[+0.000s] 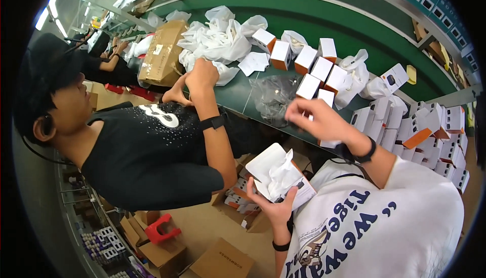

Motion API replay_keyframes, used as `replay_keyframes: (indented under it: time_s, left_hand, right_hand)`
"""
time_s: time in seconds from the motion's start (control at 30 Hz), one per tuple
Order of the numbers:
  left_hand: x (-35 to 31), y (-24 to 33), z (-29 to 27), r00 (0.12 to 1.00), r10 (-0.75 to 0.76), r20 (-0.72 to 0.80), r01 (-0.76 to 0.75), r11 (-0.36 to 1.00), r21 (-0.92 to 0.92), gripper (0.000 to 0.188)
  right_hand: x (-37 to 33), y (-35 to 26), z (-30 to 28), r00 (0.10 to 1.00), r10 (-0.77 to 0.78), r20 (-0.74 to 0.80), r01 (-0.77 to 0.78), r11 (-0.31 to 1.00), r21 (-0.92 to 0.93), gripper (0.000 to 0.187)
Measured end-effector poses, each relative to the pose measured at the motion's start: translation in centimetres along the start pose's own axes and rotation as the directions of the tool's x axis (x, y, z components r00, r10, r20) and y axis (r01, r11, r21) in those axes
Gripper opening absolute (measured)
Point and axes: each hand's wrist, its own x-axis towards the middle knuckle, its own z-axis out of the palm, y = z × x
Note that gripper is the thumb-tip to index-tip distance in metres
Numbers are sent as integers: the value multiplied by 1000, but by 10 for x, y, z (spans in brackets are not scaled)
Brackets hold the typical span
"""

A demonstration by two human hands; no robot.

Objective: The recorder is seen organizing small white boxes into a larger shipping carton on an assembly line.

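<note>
My left hand (276,208) grips an opened white-and-orange box (305,191) from below, thumb on its near side. The box's flap stands up, and crumpled white wrapping (281,172) sticks out of its mouth. My right hand (320,118) hovers over the bench edge with its fingers curled together; whatever they may hold is too small to make out. Just beyond them lies a clear plastic bag (272,95) with dark small items in it. Several closed white-and-orange boxes (321,69) stand on the bench past my right hand.
A co-worker in black (157,161) stands at my left, hands raised beside a heap of white bags (215,37). A brown carton (162,52) sits behind. Stacked small boxes (430,131) fill the right. Below are cartons (223,260) and a red stool (162,229).
</note>
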Motion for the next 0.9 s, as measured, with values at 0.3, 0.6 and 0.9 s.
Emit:
replay_keyframes:
  time_s: [0.3,0.6,0.9]
  left_hand:
    - [-28,1,0,957,130,259,-125,991,-37,112]
    - [-76,-27,-29,897,398,193,-406,914,3,112]
    - [-100,-28,-34,814,498,301,-493,865,-98,117]
  right_hand:
    - [-104,-47,39,841,-441,312,540,712,-448,20]
    - [-181,-71,58,904,-428,-14,390,836,-387,28]
    - [-242,-64,57,890,-427,-160,353,868,-350,25]
